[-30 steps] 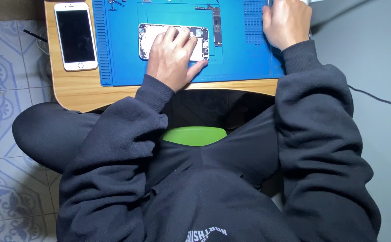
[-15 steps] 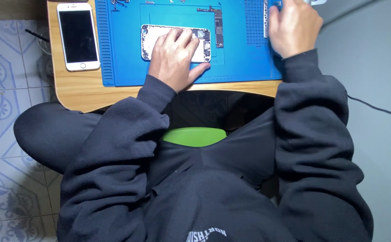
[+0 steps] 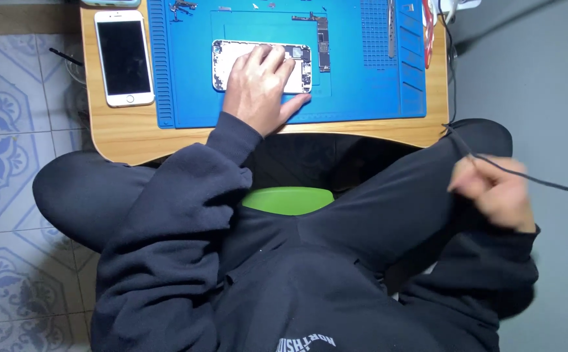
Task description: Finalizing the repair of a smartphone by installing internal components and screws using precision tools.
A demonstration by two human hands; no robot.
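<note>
The wooden worktop [image 3: 127, 133] carries a blue mat [image 3: 355, 85] under the left hand [image 3: 261, 88], which lies flat on an opened phone [image 3: 261, 65]. A white phone [image 3: 124, 57] lies left of it, off the mat. The right hand [image 3: 492, 192], blurred, hangs past the worktop's right edge, pinching a thin cable [image 3: 544, 182].

A white phone [image 3: 124, 57] lies flat on the wooden table [image 3: 127, 137], well to the left of the left hand [image 3: 261, 88]. Its screen [image 3: 123, 57] is a tall dark rectangle, black and switched off, with a white frame around it and a small round button below. There are no packages, labels or signs on the table.
</note>
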